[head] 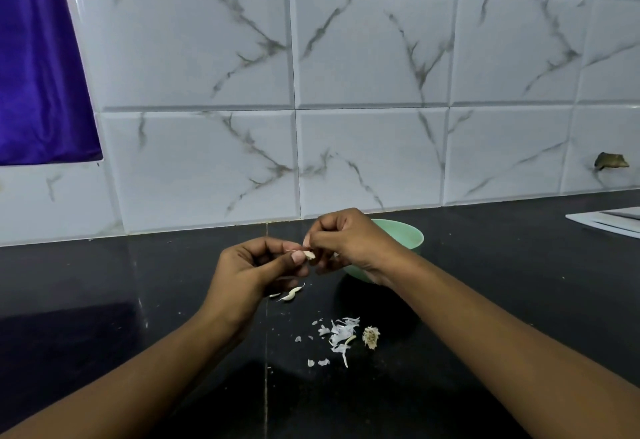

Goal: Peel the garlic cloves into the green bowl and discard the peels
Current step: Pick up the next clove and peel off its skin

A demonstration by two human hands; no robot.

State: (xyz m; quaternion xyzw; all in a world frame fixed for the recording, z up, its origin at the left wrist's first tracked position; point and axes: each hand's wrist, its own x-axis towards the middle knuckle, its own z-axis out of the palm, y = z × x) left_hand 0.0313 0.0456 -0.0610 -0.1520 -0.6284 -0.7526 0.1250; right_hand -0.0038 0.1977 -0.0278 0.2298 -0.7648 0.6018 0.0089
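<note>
While the scattered peels are lying on the black counter in front of the green bowl, nearest the camera, a dry root stub is sitting at their right edge, also in front of the bowl; a loose clove is resting on the counter to the bowl's left and slightly nearer; just left of the bowl, the left hand is pinching a garlic clove between thumb and fingers, above the counter; the right hand is hovering over the bowl's left rim, its fingertips nipping the same clove; behind the bowl, the marbled tile wall is rising; far to the bowl's left, a purple cloth is hanging.
</note>
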